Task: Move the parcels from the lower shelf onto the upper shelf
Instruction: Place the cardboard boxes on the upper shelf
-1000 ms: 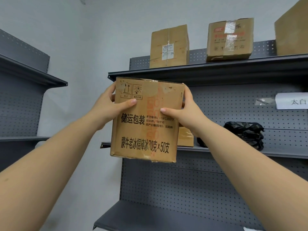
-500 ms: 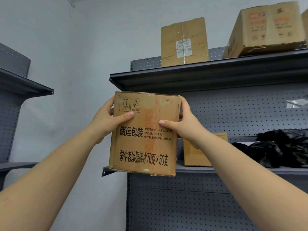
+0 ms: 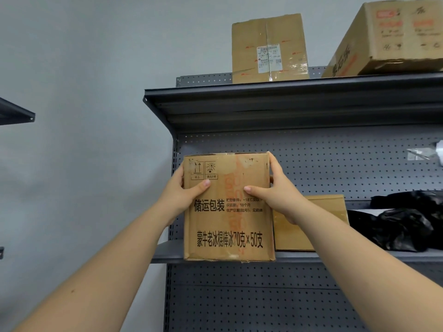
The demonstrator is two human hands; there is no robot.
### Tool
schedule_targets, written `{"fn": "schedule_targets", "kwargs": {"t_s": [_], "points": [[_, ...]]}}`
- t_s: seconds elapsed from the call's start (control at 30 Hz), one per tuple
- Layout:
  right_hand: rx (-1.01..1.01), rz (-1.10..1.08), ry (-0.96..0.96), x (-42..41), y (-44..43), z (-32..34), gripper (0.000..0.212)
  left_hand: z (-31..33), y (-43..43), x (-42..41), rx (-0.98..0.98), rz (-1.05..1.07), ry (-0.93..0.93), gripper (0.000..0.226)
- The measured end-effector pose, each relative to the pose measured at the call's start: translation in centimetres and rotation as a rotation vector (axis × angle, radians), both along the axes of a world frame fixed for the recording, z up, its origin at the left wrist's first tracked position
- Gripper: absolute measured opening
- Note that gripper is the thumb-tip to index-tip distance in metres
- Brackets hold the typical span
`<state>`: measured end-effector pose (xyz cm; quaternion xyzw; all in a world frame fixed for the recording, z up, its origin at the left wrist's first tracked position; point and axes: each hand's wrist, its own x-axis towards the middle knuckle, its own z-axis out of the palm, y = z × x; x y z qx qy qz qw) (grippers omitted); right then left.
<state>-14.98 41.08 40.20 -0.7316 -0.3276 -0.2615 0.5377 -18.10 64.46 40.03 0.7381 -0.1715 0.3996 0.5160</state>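
I hold a brown cardboard parcel [image 3: 227,221] with black Chinese print upright in front of the grey shelving. My left hand [image 3: 182,192] grips its left side and my right hand [image 3: 275,195] grips its right side, thumbs on the front face. Its bottom edge is level with the lower shelf [image 3: 335,256], whose left end it covers. The upper shelf [image 3: 287,99] is above the parcel and carries a taped box [image 3: 268,49] and a larger tilted box [image 3: 393,37]. A smaller brown parcel [image 3: 318,219] and black bags [image 3: 407,224] lie on the lower shelf.
The shelf unit has a grey perforated back panel [image 3: 335,161] with a label at the right edge. A second grey shelf [image 3: 16,113] juts in at the far left. A pale wall [image 3: 84,92] fills the space between the two units.
The view has tilted up and closed in on the shelving. The parcel now sits lower in view, against the lower shelf's left end, both hands still on its sides.
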Motion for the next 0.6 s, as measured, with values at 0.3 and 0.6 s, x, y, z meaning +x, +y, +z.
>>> {"fn": "schedule_targets", "kwargs": {"t_s": [0.3,0.6], "points": [[0.015,-0.116,-0.010,2.6,-0.3,-0.5,0.097,-0.4,-0.1,3.9,0.062,-0.005,0.047,0.081],[-0.013,-0.182,-0.022,1.8,-1.2,-1.3,0.100,-0.6,-0.6,2.8,0.089,0.036,0.080,0.105]]}}
